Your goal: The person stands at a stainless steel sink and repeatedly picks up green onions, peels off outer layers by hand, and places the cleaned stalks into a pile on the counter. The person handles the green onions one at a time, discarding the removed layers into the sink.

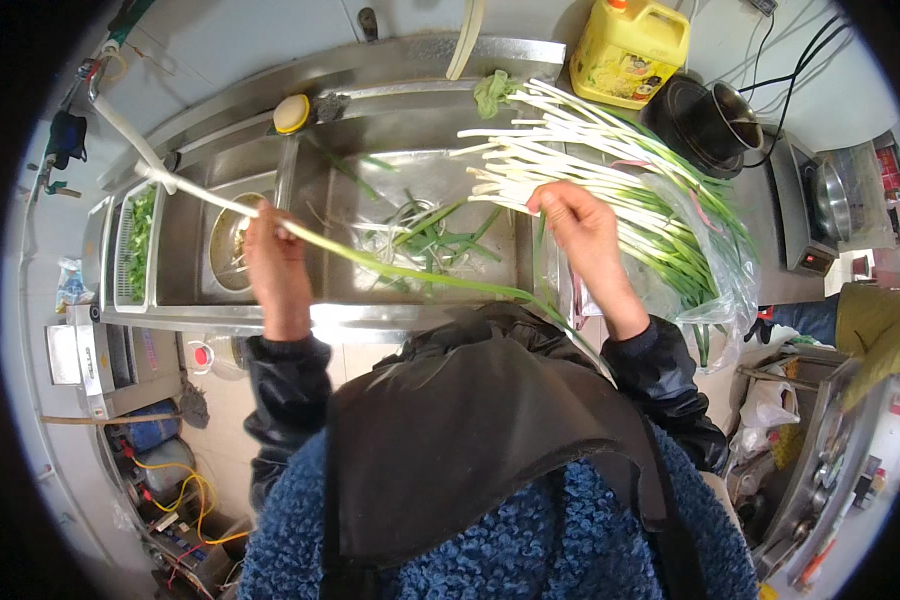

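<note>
My left hand (pixel 276 266) is closed around a long scallion (pixel 390 264) above the sink's divider. The scallion's white end points to the upper left, and its green leaves trail down to the right across my apron. The fingertips of my right hand (pixel 581 236) are pinched together, with a thin green leaf (pixel 540 251) hanging from them. Beside that hand lies a large bunch of scallions (pixel 607 180), white ends toward the basin and green ends partly in a clear plastic bag (pixel 735 277). Trimmed leaves and pale strips (pixel 427 236) lie in the right basin (pixel 487 274).
A metal bowl (pixel 221 262) sits in the left basin, below a hose-fitted tap (pixel 124 127). Farther left is a white basket (pixel 150 289) of cut greens. A yellow jug (pixel 630 49) and a dark pot (pixel 731 120) stand at the back right. A sponge (pixel 292 114) rests on the divider.
</note>
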A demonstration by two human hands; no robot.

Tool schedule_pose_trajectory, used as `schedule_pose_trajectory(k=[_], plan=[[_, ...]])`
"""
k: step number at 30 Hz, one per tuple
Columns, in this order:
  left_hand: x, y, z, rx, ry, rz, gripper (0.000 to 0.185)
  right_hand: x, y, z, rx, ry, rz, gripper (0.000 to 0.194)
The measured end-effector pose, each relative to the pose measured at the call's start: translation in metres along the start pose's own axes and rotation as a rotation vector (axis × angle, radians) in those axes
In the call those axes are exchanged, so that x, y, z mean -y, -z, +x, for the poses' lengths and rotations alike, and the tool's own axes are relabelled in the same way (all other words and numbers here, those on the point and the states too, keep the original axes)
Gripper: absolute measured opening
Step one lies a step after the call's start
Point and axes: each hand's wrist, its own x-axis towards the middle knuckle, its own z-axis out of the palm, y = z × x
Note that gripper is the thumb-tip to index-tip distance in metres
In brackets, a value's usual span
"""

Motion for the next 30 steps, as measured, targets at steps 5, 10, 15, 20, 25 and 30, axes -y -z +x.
schedule_pose_trajectory(k=[5,10,15,20,25,30], plan=[[-0.010,0.029,0.020,-0.027,-0.021,-0.082,0.014,0.001,0.011,0.010,0.087,-0.062,0.260,0.029],[-0.010,0.030,0.023,0.013,0.031,-0.130,0.017,0.000,0.012,0.004,0.407,-0.246,0.151,0.031],[-0.001,0.021,0.021,-0.025,0.012,-0.060,0.016,0.009,0.020,-0.024,0.318,-0.124,0.270,0.042],[0.001,0.013,0.019,0.002,-0.001,0.002,0.014,0.016,0.039,-0.021,0.037,-0.084,0.208,0.030],[0.002,0.007,0.016,-0.056,-0.005,0.006,0.013,0.017,0.049,-0.024,-0.123,-0.023,0.244,0.018],[0.011,0.028,0.025,0.052,-0.048,0.004,0.009,0.014,0.060,-0.027,-0.191,-0.024,0.248,0.017]])
